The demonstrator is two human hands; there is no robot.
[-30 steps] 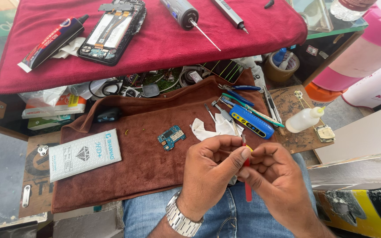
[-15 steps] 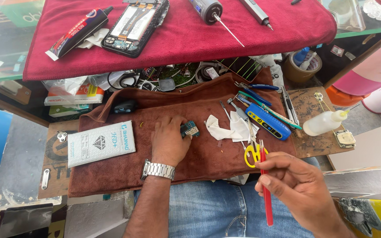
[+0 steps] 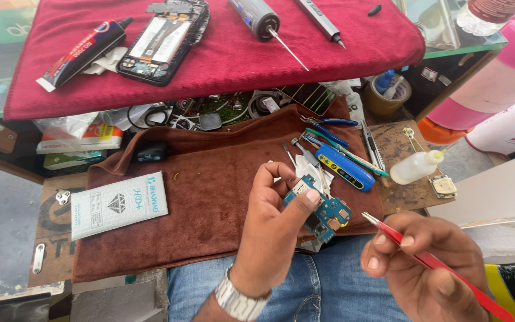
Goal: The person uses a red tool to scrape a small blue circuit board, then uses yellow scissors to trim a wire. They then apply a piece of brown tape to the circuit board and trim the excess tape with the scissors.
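Observation:
My left hand holds a small blue-green circuit board between thumb and fingers, lifted above the brown towel on my lap. A metal watch sits on that wrist. My right hand grips red tweezers, whose tip points up and left toward the board, a short gap away. White tissue lies on the towel just behind the board.
On the towel lie a white packet, a blue tool, pliers and picks. A white dropper bottle stands to the right. The red cloth above carries an opened phone, a glue tube and an electric screwdriver.
My left hand reached to the towel, picked up the circuit board and brought it back toward me. My right hand kept the red tweezers and now aims them at the board.

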